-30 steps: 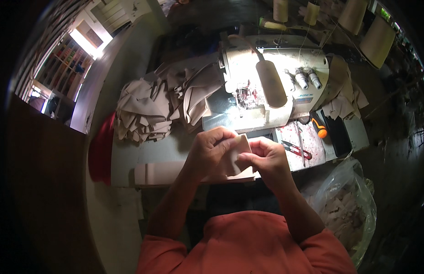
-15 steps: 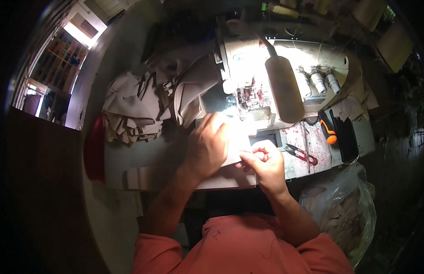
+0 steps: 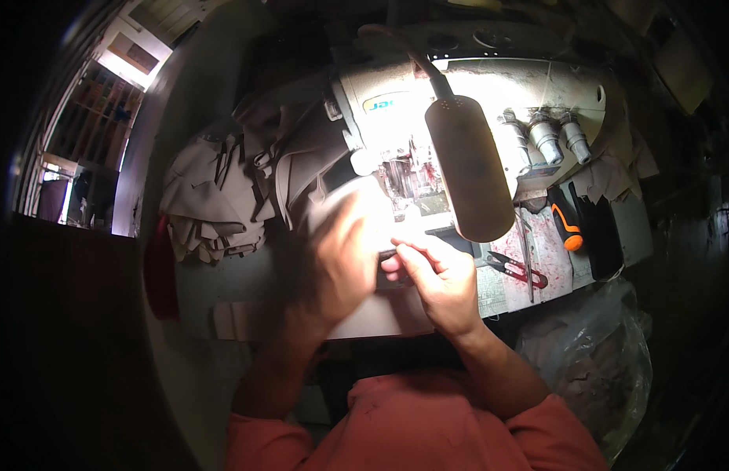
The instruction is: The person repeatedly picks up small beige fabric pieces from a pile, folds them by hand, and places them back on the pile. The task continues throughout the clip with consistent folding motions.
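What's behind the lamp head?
The sewing machine: glare-lit mechanism shows to the picture's left of the lamp head, three silvery knobs to its right. The part directly behind is covered; can't tell.

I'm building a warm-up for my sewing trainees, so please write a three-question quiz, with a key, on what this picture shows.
1. True or false: the fabric pile lies to the left of the sewing machine.
2. What colour is the handle of the snips? A) green B) blue C) red
3. Which looks more blurred, the person's left hand or right hand?

Key:
1. True.
2. C.
3. The left hand; the right hand shows a much sharper outline.
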`<state>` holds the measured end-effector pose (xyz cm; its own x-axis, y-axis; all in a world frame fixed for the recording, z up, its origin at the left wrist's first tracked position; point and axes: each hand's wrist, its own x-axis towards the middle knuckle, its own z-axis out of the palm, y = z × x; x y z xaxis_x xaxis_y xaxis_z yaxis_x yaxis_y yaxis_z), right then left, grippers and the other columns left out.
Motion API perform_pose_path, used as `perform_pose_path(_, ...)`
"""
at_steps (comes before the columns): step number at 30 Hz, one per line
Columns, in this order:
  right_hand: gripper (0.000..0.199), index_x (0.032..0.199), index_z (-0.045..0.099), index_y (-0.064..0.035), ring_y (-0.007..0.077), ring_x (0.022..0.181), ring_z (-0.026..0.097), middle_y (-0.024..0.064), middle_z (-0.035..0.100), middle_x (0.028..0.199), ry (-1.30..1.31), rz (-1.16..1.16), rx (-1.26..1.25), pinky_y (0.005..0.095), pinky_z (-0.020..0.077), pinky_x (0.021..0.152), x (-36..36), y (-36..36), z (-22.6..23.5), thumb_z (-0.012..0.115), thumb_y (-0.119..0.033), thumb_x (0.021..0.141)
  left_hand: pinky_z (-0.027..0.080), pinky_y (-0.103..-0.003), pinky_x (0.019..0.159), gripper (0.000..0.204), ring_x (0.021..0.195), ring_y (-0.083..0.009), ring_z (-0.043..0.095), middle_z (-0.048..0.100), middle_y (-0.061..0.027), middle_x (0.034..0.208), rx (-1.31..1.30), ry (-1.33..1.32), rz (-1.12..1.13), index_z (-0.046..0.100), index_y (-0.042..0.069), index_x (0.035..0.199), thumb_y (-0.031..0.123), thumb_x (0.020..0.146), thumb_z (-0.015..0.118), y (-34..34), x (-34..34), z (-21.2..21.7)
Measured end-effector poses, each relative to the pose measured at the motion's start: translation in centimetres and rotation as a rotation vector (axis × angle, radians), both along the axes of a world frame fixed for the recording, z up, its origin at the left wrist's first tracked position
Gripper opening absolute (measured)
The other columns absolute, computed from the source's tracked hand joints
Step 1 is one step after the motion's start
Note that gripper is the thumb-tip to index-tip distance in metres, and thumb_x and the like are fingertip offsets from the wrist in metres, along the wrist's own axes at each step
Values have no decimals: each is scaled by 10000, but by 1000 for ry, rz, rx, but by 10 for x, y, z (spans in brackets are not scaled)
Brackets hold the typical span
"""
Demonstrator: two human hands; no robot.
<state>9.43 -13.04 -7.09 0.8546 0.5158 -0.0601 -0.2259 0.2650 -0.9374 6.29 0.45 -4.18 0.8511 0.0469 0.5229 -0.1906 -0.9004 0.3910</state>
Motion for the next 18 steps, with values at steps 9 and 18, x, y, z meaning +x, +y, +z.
perform_pose_path(9,196,1016,511,21,121,678,572,117,602,808,77,72,-19,215,451,608,-17,-45,-3,433,-56,853,468,-354,570,203,621,-271,566,586,-138,801,673,637,157,541,29,902,158,748,513,62,56,5)
perform_pose_path(18,187,1000,500,32,128,657,571,113,593,781,-13,-18,-163,209,448,597,-18,-90,-16,430,-59,852,394,-330,671,189,739,-252,482,523,-73,763,-175,207,-79,543,41,818,188,713,602,-32,-58,-19)
